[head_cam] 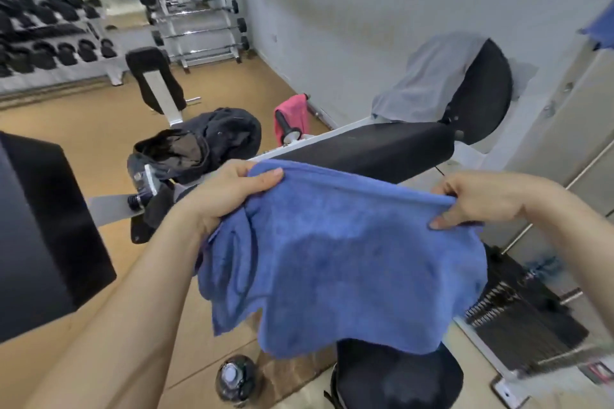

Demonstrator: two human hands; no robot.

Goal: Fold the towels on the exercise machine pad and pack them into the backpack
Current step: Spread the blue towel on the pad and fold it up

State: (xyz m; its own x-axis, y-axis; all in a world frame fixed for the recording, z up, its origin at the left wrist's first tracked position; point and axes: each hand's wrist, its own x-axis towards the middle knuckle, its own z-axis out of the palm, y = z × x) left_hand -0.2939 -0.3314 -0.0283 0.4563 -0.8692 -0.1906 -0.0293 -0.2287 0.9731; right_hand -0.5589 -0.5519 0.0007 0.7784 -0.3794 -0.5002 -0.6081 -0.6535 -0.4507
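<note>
Head view: pretty much all blue towel (332,259), held up in the air with its top edge pulled fairly straight and the rest hanging loose and wrinkly.
Left hand (229,189): pinching the towel's top left corner, thumb on the near side, fingers curled behind, and some spare cloth bunched under the palm.
Right hand (481,199): pinching the top right corner the same way, with the thumb tip pressed on the cloth.
Pad (375,149): long black one, just behind the towel's top edge. Can't tell if the towel touches it.
Seat (398,375): black, right below the towel's hanging bottom edge.
Backpack (206,139): dark, mouth gaping open, sitting by the left end of the pad, just past the left hand.
Grey towel (432,76): draped over the big round black pad (481,93) at the far end, by the wall.
Pink towel (292,113): hung over a handle behind the long pad.
Bottle (236,378): on the floor, left of the seat.
Weight stack (518,302): low on the right.
Background: bench (156,83), with a dumbbell rack (50,43) and a barbell rack (199,10) along the far side, all a bit blurry.
</note>
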